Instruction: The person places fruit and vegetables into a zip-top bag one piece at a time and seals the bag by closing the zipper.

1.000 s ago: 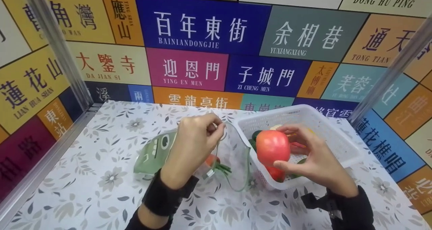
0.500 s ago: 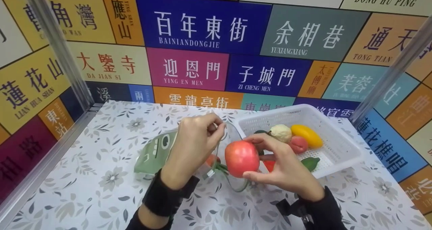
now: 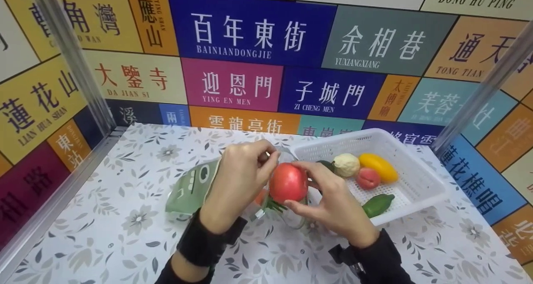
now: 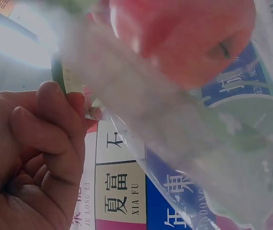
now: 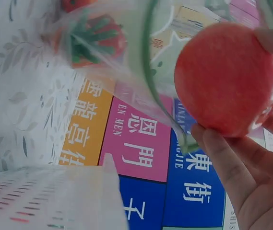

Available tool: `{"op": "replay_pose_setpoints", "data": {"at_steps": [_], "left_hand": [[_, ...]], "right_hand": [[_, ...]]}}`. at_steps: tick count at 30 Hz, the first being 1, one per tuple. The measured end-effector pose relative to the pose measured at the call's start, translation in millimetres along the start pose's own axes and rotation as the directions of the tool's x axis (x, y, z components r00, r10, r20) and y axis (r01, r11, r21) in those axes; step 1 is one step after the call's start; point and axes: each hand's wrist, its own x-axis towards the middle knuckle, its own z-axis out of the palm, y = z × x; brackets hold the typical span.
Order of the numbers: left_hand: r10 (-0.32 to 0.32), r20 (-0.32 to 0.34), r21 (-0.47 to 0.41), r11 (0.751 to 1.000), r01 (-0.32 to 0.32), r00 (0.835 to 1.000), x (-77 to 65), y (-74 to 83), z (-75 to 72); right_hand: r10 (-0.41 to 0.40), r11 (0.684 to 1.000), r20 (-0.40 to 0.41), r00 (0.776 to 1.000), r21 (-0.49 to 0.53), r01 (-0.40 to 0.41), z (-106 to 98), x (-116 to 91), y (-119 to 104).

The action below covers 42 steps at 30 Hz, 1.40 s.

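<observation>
My left hand [image 3: 239,175] pinches the rim of a bag [image 3: 189,188] with clear plastic and a green cartoon-face side. In the left wrist view its fingers are curled at the green edge. My right hand [image 3: 339,200] holds a red apple [image 3: 287,183] between thumb and fingers at the bag's mouth. A stem hollow shows on the apple in the left wrist view. Whether the apple is past the rim, I cannot tell. Inside the bag, an orange-red item with green leaves [image 5: 98,40] is visible through the plastic; its kind is unclear.
A white perforated basket [image 3: 424,184] stands at the right. In it lie a yellow mango-like fruit [image 3: 379,167], a peach [image 3: 368,178], a cream-coloured knobbly item [image 3: 346,165] and a green pepper-like item [image 3: 378,205]. A flower-patterned cloth [image 3: 104,234] covers the table, before a sign-printed wall.
From over the basket, my right hand has carried the apple left to the bag's mouth, uncovering the basket's contents. My left hand has stayed at the bag's rim.
</observation>
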Motion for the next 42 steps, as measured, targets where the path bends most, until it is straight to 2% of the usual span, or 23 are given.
{"op": "replay_pose_setpoints", "data": {"at_steps": [3,8,12,17,27,31,34,37,39,42], "left_hand": [[0.003,-0.010,0.000,1.000,-0.003,1.000,0.0,0.4,0.6],[0.005,-0.023,0.006,1.000,-0.005,1.000,0.0,0.9,1.4],[0.009,-0.025,0.006,1.000,-0.009,1.000,0.4,0.8,1.6],[-0.006,-0.021,-0.005,1.000,0.006,1.000,0.2,-0.4,-0.5],[-0.011,-0.055,-0.016,1.000,0.010,0.998,0.5,-2.5,-2.3],[-0.013,-0.060,-0.014,1.000,0.012,0.998,0.9,-3.0,-3.1],[0.007,-0.071,0.003,1.000,-0.007,0.997,1.2,-3.5,-2.7],[0.029,-0.081,0.023,0.999,-0.028,0.996,0.8,-4.0,-1.0],[0.037,-0.082,0.030,0.999,-0.035,0.996,0.5,-3.9,0.0],[0.042,-0.080,0.029,0.999,-0.040,0.996,0.4,-3.4,1.2]], "right_hand": [[-0.030,0.994,-0.016,0.999,-0.103,0.028,10.2,0.9,-3.4],[-0.054,0.967,-0.002,0.999,-0.250,0.052,25.5,5.5,-9.4],[-0.047,0.950,0.030,0.998,-0.306,0.054,35.0,10.3,-10.8],[-0.059,0.943,0.057,0.997,-0.324,0.075,46.1,14.9,-11.7],[-0.068,0.955,0.082,0.994,-0.283,0.089,54.8,12.2,-8.6],[-0.056,0.978,0.104,0.993,-0.196,0.076,47.0,10.1,-9.9],[-0.036,0.998,0.118,0.992,-0.056,0.042,34.2,7.9,-10.6],[0.005,0.996,0.119,0.993,0.085,-0.016,15.2,6.1,-8.5],[0.038,0.991,0.105,0.994,0.126,-0.051,-0.3,6.2,-4.2],[0.101,0.987,0.055,0.993,0.117,-0.106,-25.9,10.0,7.7]]}}
